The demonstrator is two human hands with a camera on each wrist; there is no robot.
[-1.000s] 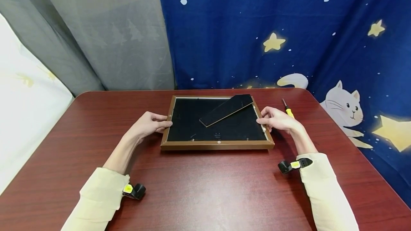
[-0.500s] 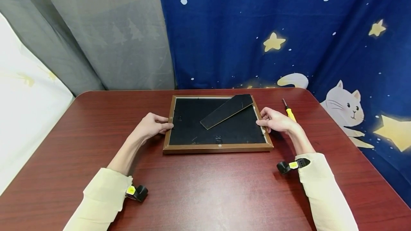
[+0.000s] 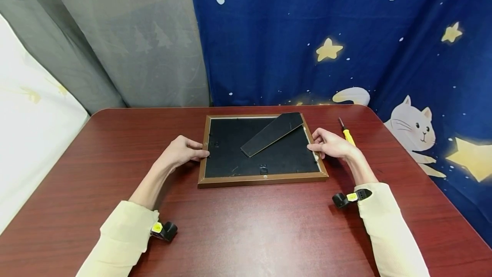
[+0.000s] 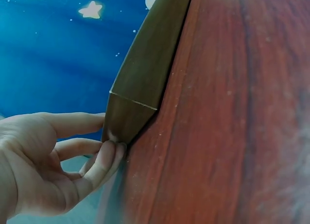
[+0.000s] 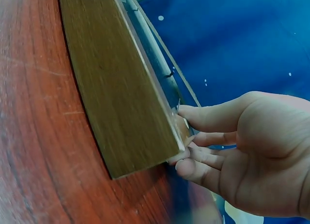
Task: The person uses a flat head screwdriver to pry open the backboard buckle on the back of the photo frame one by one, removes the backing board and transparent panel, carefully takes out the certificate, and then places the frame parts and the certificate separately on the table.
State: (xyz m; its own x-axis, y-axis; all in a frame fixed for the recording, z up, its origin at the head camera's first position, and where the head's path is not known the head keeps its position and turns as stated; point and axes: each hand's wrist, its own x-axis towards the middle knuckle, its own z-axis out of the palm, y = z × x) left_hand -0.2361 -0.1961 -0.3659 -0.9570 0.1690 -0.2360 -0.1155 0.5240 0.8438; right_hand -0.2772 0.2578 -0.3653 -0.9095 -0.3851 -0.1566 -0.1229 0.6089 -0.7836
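A wooden picture frame (image 3: 263, 178) lies face down near the middle of a reddish-brown tabletop (image 3: 246, 234), its black backing board (image 3: 234, 148) up and its easel stand (image 3: 272, 134) lying slantwise across the upper right of the board. The left hand (image 3: 180, 151) holds the frame's left edge, thumb over the top of the rail and curled fingers (image 4: 104, 161) tucked against the underside at the corner, a closed grip on the wood. The right hand (image 3: 330, 143) holds the opposite edge the same way, thumb on top and fingers (image 5: 193, 158) bent under the rail; the wrist views show both side edges tipped slightly off the surface where the fingers sit. A yellow-handled screwdriver (image 3: 346, 131) lies just beyond the right hand, near the frame's far right corner but apart from it. Bare tabletop stretches wide to the left of the frame and between the frame's near edge and the person's cream sleeves (image 3: 123, 238). Behind the far edge hang a grey curtain (image 3: 127, 46) and a blue star-printed cloth (image 3: 346, 42).
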